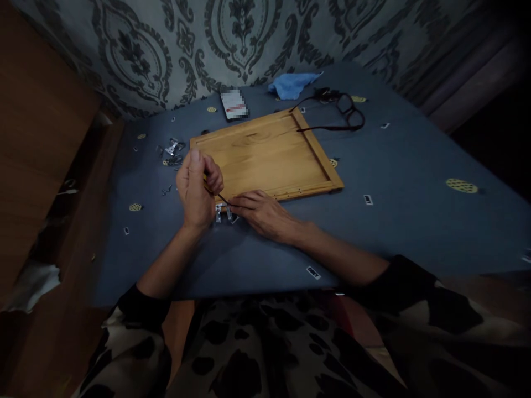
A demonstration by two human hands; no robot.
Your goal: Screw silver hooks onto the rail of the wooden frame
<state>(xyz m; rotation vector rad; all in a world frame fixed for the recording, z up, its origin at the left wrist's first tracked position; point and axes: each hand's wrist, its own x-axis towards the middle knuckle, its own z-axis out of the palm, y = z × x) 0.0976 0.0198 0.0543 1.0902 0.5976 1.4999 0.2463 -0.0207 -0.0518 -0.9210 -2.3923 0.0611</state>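
My left hand (196, 190) is closed in a fist around a screwdriver (223, 198) with a yellow-and-black handle, its thin shaft slanting down to the right. The tip reaches the near edge of a framed wooden panel (257, 160), where a metal hinge (229, 214) sits. At that spot, the fingers of my right hand (265, 214) are drawn together, with their tips against the hinge beside the screwdriver tip. My fingers hide the exact contact and any screw there. Small holes show along the panel's near edge, right of my fingers.
Loose metal hinges and small hardware (172, 149) lie left of the panel, with a few screws (166, 190) nearer. Behind it are a pale box-like item (234, 105) and a blue cloth (293, 85). Eyeglasses (352, 119) overlap its far right corner. A wooden cabinet (41, 121) borders the left.
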